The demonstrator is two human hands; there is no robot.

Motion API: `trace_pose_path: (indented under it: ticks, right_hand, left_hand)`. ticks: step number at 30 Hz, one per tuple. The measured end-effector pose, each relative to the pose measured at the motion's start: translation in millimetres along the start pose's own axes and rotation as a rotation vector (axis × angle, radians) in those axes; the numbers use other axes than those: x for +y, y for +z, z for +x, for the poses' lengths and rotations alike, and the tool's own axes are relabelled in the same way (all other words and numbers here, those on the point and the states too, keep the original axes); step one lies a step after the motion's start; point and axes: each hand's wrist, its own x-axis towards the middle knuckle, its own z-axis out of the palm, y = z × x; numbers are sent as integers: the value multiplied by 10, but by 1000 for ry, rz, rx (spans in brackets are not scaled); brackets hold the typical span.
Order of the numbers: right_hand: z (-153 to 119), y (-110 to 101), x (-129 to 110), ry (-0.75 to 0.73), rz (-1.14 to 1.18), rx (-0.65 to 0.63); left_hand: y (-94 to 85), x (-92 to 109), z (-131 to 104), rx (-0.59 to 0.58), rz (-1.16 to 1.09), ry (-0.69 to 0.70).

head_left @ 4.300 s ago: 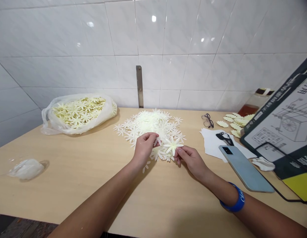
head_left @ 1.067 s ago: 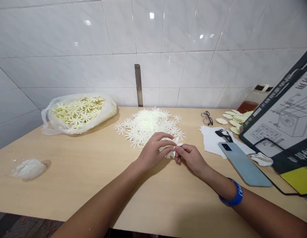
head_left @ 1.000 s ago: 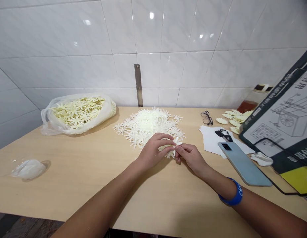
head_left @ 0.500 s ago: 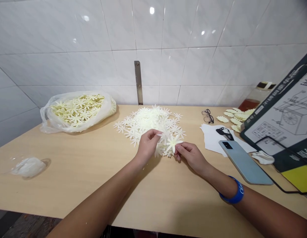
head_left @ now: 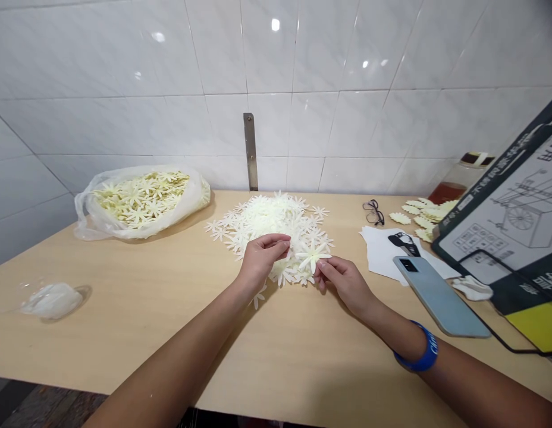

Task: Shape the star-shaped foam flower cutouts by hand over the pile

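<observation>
Just right of the frame's center, the right hand pinches a pale flower cutout; left of it, the left hand curls by the cutout heap, its grip unclear.

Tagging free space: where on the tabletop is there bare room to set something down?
Bare: tabletop between the plastic bag and left forearm; also between that and the right forearm. Crowded: under the flower pile and around the smartphone.
</observation>
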Motion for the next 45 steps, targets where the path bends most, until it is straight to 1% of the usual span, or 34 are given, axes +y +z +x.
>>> trace_pose_path:
  ticks: [2,3,5,7,9,10,12,14,17,23,26,31,33,35,38,43,45]
  right_hand:
    - [-1,0,8,-9,-4,0]
    - [0,0,13,-14,-6,-2]
    - [1,0,22,-18,-9,-6]
    - [5,0,30,-10,-5,-3]
    - [9,-1,39,-1,9,0]
    - [12,-2,44,2,15,0]
    - [17,-5,55,1,26,-4]
    - [19,-7,65,4,30,-7]
    - [19,-9,69,10,34,-1]
    - [15,4,39,2,45,-8]
    - [6,7,26,2,30,-20]
    - [5,-8,38,-10,-5,-34]
    - [9,-15,55,-11,-8,-28]
    - [14,-17,72,-11,-9,-20]
    - [14,-13,91,-6,-23,-16]
    - [1,-5,79,-13,-58,-34]
    - [-2,-6,64,-23,-67,-47]
  left_hand:
    - [-14,1,-4,-8,127,37]
    - [-22,3,-7,-14,223,83]
    - [-36,8,-18,-49,435,249]
    - [-39,10,-38,-104,584,464]
    - [-27,6,-65,-187,645,635]
    - [-16,2,-79,-238,660,690]
    - [10,-9,-104,-332,686,756]
    - [34,-24,-119,-383,701,777]
    - [55,-41,-123,-392,696,747]
    - [65,-24,-129,-380,641,645]
    - [79,-16,-152,-371,605,564]
    - [118,-5,-196,-362,507,382]
    - [132,4,-212,-377,484,355]
    - [144,11,-223,-382,469,358]
    - [157,21,-231,-362,420,332]
    - [163,59,-223,-292,312,148]
    - [161,74,-218,-274,311,110]
